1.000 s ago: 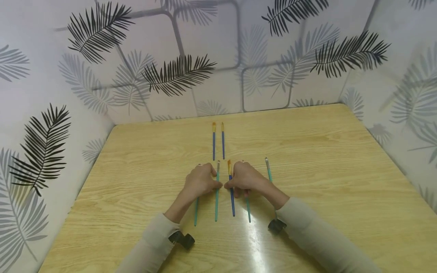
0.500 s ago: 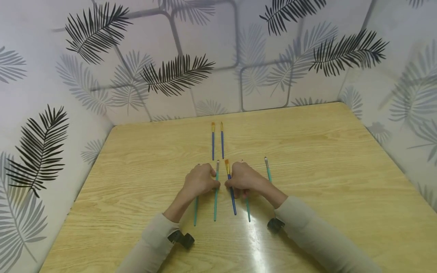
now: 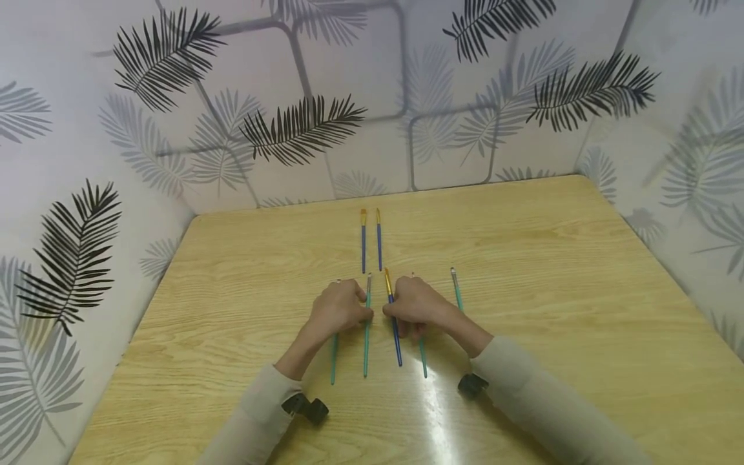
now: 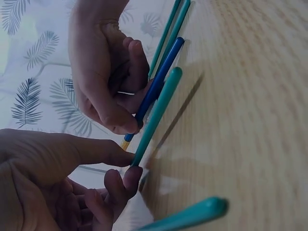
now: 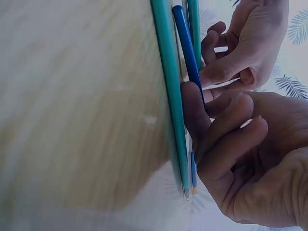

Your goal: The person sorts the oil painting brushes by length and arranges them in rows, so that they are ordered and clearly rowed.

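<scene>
My left hand [image 3: 340, 307] pinches a teal paintbrush [image 3: 366, 349] between thumb and fingertips; the left wrist view shows its handle [image 4: 159, 113] raised off the table. Close beside it, my right hand [image 3: 417, 302] pinches a blue paintbrush [image 3: 396, 342] with orange bristles pointing away from me. Under the left hand's outer side lies another teal paintbrush [image 3: 334, 361], partly covered. A further teal paintbrush [image 3: 423, 358] lies beneath the right hand, its middle hidden. Both held brushes point toward the far wall.
Two blue paintbrushes [image 3: 363, 248] lie side by side farther back on the wooden table [image 3: 261, 258]. To the right is one more teal paintbrush [image 3: 456, 287], partly behind the right wrist. A leaf-patterned wall [image 3: 360, 155] borders the table's far edge.
The blue paintbrush has tilted, its bristle end slightly left, and its bristles now look narrower, as if turned. My left hand and its teal paintbrush have shifted a little left.
</scene>
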### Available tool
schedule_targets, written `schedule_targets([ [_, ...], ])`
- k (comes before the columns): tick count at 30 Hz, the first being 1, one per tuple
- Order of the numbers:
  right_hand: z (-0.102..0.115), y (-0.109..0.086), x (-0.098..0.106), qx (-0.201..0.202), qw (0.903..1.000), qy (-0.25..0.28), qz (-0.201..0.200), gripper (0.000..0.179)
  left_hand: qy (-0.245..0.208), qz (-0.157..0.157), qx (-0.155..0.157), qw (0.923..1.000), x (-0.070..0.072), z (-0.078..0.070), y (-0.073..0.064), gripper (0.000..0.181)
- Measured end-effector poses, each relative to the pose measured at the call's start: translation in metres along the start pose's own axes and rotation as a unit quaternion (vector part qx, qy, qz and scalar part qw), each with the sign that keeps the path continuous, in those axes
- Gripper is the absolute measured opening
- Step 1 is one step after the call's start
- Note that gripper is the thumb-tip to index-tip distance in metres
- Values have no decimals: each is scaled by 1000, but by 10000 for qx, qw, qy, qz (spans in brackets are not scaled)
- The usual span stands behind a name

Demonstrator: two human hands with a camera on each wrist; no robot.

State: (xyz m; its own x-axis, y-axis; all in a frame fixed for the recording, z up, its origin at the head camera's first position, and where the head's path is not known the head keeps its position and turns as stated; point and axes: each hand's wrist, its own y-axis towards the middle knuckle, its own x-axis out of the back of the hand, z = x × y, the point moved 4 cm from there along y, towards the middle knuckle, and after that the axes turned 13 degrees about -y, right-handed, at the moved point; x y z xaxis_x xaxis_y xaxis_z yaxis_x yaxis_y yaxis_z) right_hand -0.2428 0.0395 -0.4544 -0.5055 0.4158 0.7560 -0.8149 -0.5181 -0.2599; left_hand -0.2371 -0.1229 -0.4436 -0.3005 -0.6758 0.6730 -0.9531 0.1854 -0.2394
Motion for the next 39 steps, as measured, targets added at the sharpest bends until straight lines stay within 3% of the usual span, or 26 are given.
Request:
schedule_targets([
  [7,-4,4,6,-195,9998,-74,-24,35,-156,-70,156,9997,10,3,1,41],
  [15,-10,0,19,177,9983,541,81,16,-332,-57,234,9992,13,2,1,43],
  [22,-17,0,34,381,9939,1012,-201,29,-477,16,282,9985,20,3,-2,45],
  [27,-19,2,40,279,9919,1149,-459,30,-440,-40,259,9987,22,4,-4,44],
  [39,-27,0,53,297,9919,1012,-703,33,-292,-196,465,9983,16,10,-13,43],
])
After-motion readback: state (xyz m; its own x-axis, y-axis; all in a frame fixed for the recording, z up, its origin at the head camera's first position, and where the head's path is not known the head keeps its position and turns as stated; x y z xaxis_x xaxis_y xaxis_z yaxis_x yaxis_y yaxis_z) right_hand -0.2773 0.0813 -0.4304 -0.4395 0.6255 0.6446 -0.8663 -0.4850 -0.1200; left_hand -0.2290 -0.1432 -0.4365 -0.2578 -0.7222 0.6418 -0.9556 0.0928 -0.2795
